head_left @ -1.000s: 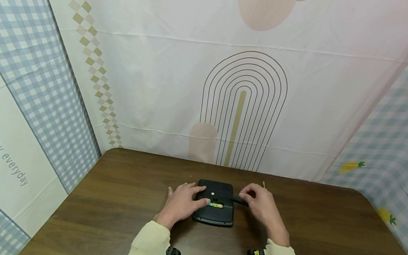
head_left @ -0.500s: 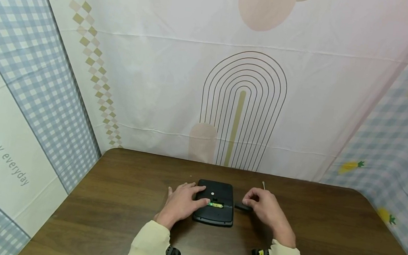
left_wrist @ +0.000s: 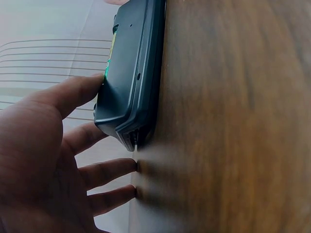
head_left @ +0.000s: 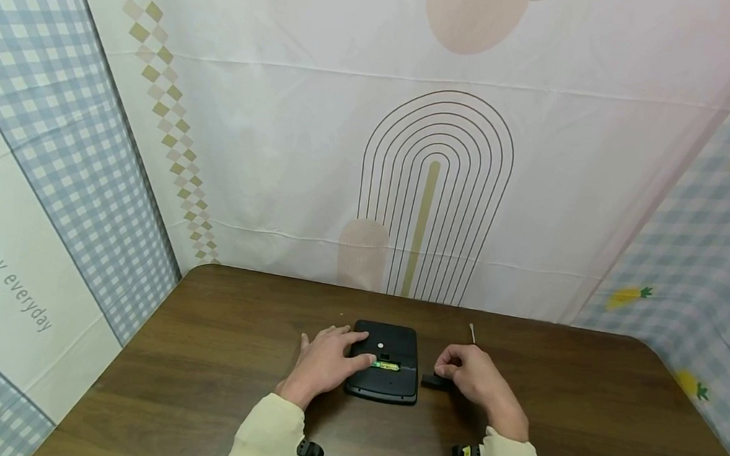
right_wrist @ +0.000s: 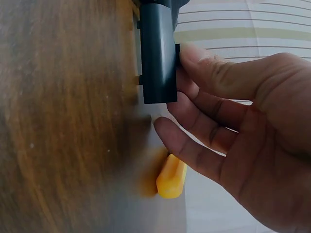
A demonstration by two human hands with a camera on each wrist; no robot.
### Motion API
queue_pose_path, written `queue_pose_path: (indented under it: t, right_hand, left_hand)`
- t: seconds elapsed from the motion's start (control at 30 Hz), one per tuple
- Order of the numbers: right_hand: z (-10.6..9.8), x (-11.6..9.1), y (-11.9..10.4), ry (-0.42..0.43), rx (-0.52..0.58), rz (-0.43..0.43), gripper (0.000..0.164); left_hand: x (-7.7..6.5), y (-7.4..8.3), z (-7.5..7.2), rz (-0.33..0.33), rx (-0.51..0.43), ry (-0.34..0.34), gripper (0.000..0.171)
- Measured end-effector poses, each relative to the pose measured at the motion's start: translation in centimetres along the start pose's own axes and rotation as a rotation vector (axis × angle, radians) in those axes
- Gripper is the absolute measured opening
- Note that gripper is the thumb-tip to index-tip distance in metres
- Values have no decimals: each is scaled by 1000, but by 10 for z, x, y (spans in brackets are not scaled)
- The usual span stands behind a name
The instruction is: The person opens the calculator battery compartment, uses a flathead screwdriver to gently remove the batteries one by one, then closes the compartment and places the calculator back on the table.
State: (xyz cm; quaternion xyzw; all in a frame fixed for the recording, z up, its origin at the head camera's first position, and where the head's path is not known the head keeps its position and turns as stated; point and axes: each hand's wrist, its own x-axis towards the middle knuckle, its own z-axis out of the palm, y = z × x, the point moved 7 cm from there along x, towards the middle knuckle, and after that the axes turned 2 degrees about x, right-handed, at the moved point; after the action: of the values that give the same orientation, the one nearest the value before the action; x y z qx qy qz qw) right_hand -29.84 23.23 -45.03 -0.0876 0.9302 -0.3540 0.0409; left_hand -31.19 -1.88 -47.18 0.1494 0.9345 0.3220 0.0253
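A flat black device, apparently a calculator (head_left: 384, 385), lies back side up on the wooden table. Its battery slot is uncovered, and a green-and-yellow battery (head_left: 387, 366) shows inside. My left hand (head_left: 327, 364) rests on the device's left side, fingers spread, the thumb pressing by the battery. In the left wrist view, two fingertips touch the tabletop beyond the device's corner. To the right, my right hand (head_left: 471, 373) pinches a narrow black battery cover (right_wrist: 158, 58) between thumb and fingers. That cover (head_left: 435, 382) is beside the device, with a small gap in the head view.
A screwdriver lies behind my right hand; its metal shaft (head_left: 472, 333) shows in the head view, its yellow handle (right_wrist: 171, 179) in the right wrist view. The brown table (head_left: 253, 319) ends at a patterned cloth backdrop (head_left: 281, 141).
The right hand has drawn the battery cover away from the device's right edge, rightward and slightly nearer me. More of the screwdriver's shaft shows. The left hand stays in place.
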Motion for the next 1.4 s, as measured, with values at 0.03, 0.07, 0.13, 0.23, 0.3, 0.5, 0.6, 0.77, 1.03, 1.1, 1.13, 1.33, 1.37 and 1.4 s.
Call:
queue_pose_path:
  t: [0.03, 0.07, 0.13, 0.23, 0.3, 0.5, 0.6, 0.77, 1.03, 1.1, 1.13, 1.33, 1.37, 1.4]
  right_hand:
    - [0, 0, 0, 0, -2, 2, 16]
    - [1, 0, 0, 0, -5, 1, 16]
    - [1, 1, 1, 0, -11, 3, 15]
    - [2, 2, 2, 2, -24, 8, 15]
    - [2, 2, 2, 5, -33, 9, 15]
    - [3, 3, 4, 15, -47, 27, 15]
    - [3, 3, 5, 16, -50, 37, 15]
    - [2, 4, 5, 18, -49, 48, 14]
    - [-6, 1, 6, 60, -17, 67, 1]
    - [-11, 0, 6, 87, -12, 74, 5]
    - [-13, -1, 6, 103, -16, 77, 5]
    - [-26, -3, 11, 197, -16, 124, 11]
    - [-28, -3, 12, 210, -9, 136, 11]
    - [-30, -4, 13, 223, -5, 144, 12]
  left_hand:
    - [0, 0, 0, 1, -1, 1, 58]
    - [0, 0, 0, 1, -2, 2, 58]
    - [0, 0, 0, 2, -3, 3, 58]
    - [0, 0, 0, -1, -4, 3, 58]
    - [0, 0, 0, -2, -5, 3, 58]
    - [-1, 1, -1, -1, -2, 6, 57]
    - [-1, 1, -1, 0, 0, 7, 57]
    - [-1, 1, -1, -2, 3, 11, 58]
    - [-1, 1, -1, -6, -1, 12, 58]
    - [-1, 1, -1, -6, 1, 11, 59]
    - [-1, 0, -1, -7, 2, 9, 59]
    - [0, 0, 0, -10, 5, 6, 59]
    - [0, 0, 0, -11, 5, 6, 59]
    - [0, 0, 0, -12, 5, 5, 59]
